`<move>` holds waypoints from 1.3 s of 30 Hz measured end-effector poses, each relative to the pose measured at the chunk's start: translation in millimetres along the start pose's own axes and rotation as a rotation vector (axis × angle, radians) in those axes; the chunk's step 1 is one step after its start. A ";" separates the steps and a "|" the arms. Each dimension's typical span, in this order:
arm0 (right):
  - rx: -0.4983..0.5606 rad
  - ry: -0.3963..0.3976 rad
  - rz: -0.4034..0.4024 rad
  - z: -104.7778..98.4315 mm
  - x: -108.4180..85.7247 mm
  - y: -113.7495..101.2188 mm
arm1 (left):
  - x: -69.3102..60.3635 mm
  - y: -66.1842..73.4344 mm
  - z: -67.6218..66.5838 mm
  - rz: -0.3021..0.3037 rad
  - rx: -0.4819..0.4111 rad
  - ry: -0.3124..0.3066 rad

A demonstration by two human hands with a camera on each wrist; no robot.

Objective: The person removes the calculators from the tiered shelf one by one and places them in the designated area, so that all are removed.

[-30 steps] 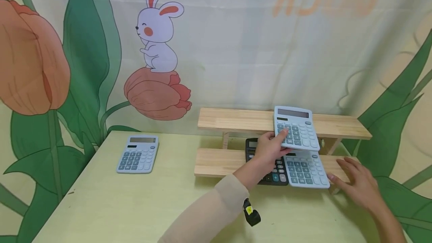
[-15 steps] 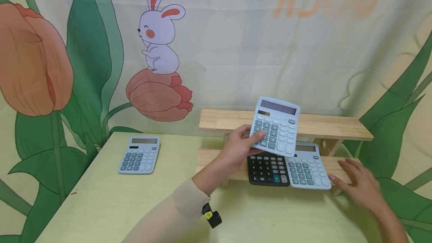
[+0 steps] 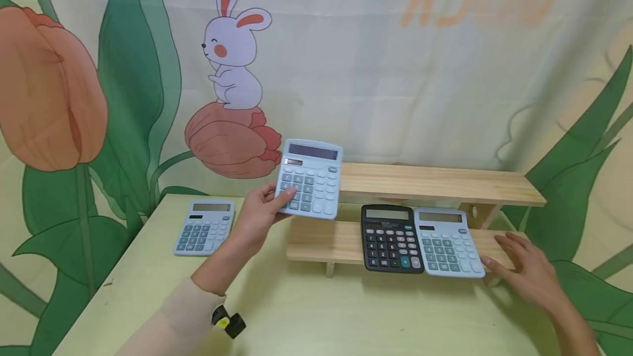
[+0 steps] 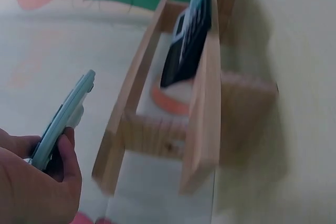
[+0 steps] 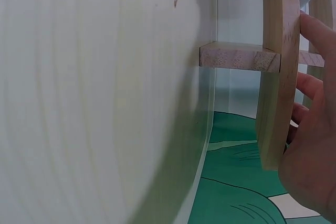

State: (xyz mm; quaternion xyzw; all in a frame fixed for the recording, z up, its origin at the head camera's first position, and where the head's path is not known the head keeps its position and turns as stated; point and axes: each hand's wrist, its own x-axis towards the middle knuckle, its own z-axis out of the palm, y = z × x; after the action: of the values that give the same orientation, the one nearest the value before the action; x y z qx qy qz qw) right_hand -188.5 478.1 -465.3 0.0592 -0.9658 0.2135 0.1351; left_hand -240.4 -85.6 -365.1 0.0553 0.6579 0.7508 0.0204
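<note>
Gripping the pale-blue calculator by its lower left corner, thumb over the keys and fingers behind, the left hand holds it in the air at its one o'clock, twelve being straight away from the person. The left wrist view shows it tilted and apart from the stand. At the hand's nine o'clock, a second blue calculator lies on the tabletop. At three o'clock, beyond a bare stretch of lower shelf, come a black calculator and, just beside it, a third blue calculator, both reaching past the front edge. Further round at three, the right hand rests on the shelf's end with its fingers apart, thumb near that last calculator's corner. The upper shelf runs from two to three o'clock. The corner hold looks like the weak point: the weight sits off to one side, so a loosened thumb could let the calculator pivot or drop. A swing towards three could knock the upper shelf's end, and a stray right thumb could nudge the overhanging calculator off.
</note>
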 end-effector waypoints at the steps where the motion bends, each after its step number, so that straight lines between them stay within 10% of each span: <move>1: 0.001 0.000 -0.001 0.5 0.1 -0.1 | -0.8 0.1 -10.7 -0.001 0.021 0.017; 8: -0.001 0.014 -0.004 1.3 -1.1 1.0 | -9.3 2.1 -73.6 -0.016 0.192 0.112; 15: -0.007 0.009 0.003 -0.6 -2.4 1.1 | -12.9 -12.7 -104.9 -0.087 0.292 0.132; 39: -0.005 0.019 -0.005 2.9 -0.5 0.5 | 7.5 -113.3 -108.6 -0.247 0.355 0.188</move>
State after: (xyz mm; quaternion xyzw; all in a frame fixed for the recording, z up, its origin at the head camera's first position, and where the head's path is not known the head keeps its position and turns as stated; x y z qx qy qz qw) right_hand -188.8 477.4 -468.1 0.0593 -0.9648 0.2113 0.1448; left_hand -264.6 -176.7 -490.8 -0.0931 0.7805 0.6168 0.0410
